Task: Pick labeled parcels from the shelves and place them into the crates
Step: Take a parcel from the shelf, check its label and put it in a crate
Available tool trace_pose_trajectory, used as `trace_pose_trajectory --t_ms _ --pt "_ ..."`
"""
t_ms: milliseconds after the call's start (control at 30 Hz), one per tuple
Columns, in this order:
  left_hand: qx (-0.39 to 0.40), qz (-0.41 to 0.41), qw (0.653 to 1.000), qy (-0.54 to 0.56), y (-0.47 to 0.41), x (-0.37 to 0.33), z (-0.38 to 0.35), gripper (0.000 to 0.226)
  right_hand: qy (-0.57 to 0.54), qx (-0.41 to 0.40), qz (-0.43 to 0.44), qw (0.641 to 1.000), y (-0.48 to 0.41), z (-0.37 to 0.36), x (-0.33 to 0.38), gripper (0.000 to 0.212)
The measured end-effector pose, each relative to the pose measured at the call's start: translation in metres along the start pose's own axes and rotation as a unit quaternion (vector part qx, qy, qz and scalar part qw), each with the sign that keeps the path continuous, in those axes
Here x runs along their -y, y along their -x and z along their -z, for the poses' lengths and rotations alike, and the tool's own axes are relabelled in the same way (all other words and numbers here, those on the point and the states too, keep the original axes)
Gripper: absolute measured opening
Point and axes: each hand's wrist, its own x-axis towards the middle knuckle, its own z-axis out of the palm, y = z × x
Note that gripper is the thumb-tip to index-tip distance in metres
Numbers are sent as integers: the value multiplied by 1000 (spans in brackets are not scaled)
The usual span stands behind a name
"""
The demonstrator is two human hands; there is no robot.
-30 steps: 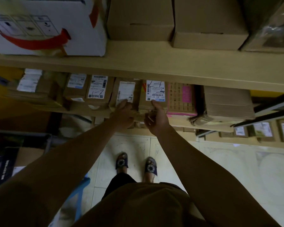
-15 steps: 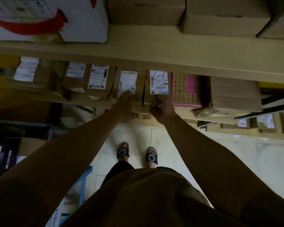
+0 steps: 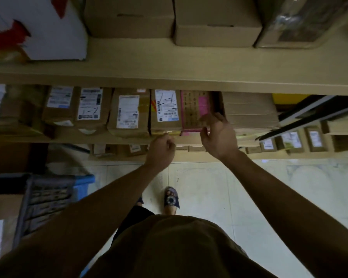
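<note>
The left grip [image 3: 161,149] is clenched, knuckles up against the lower front edge of a labeled parcel [image 3: 166,106]; whether it pinches that edge or holds nothing, I cannot tell. The right grip [image 3: 219,137] is released, its fingers [image 3: 221,118] spread and lightly bent at the right side of a pink box [image 3: 193,109], where a dark gap separates that box from a stack of flat cardboard [image 3: 249,111]; the fingertips are blurred, so contact with the box is unclear. The labeled parcel stands on the middle shelf [image 3: 109,140], its white label facing out, touching the pink box on its right. On its left stands a second brown parcel [image 3: 129,113] with a white label, and further left two more labeled parcels [image 3: 90,105] [image 3: 59,101] stand side by side on the same shelf. Above them runs the upper shelf board [image 3: 189,77], which carries two plain brown boxes [image 3: 129,17] [image 3: 215,27], a white box with red markings [image 3: 38,27] at the left and a wrapped item at the far right, too blurred to tell. Below the grips, small labeled parcels [image 3: 315,139] sit on a lower shelf to the right. A grey slatted crate [image 3: 46,201] stands on the floor [image 3: 249,197] at the left, with a blue crate [image 3: 84,187] just beside it. One slippered foot [image 3: 171,199] shows on the pale tiles between the forearms.
</note>
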Motion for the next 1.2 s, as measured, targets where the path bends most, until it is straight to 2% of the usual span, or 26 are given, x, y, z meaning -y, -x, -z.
trace_pose_trajectory --t_ms 100,167,233,300,400,600,633,700,800,900,1033,1100,1200 --pt "10 -36 999 -31 -9 -24 -23 12 41 -8 57 997 -8 30 -10 27" --pt "39 -71 993 -86 -18 -40 -29 22 75 2 31 997 -15 42 -21 36" --pt "62 -107 981 -152 -29 -49 -31 30 133 52 -11 990 -21 50 -35 54" --pt "72 -157 958 -228 -41 -55 -32 33 154 118 -43 980 -22 53 -51 70" --pt "108 -232 896 -362 -59 -62 -39 48 130 203 -78 967 -15 56 -72 79" --pt "120 -175 846 -489 -95 -62 -59 103 121 238 -75 961 -8 53 -76 86" --pt "121 -169 839 -504 -97 -61 -62 107 120 238 -78 961 -6 51 -76 87" --pt "105 -172 829 -522 -97 -60 -66 98 119 238 -85 960 -3 48 -76 89" --pt "79 -187 842 -499 -97 -63 -71 84 95 230 -94 964 -3 51 -74 86" --pt "86 -198 849 -481 -84 -58 -81 88 87 221 -94 967 -8 54 -71 83" --pt "86 -223 852 -465 -74 -60 -88 80 81 236 -103 963 -10 57 -72 83" --pt "94 -197 867 -448 -85 -69 -81 82 80 240 -98 962 -11 59 -72 84" --pt "104 -151 883 -432 -103 -81 -71 99 93 239 -89 962 -11 62 -70 81"
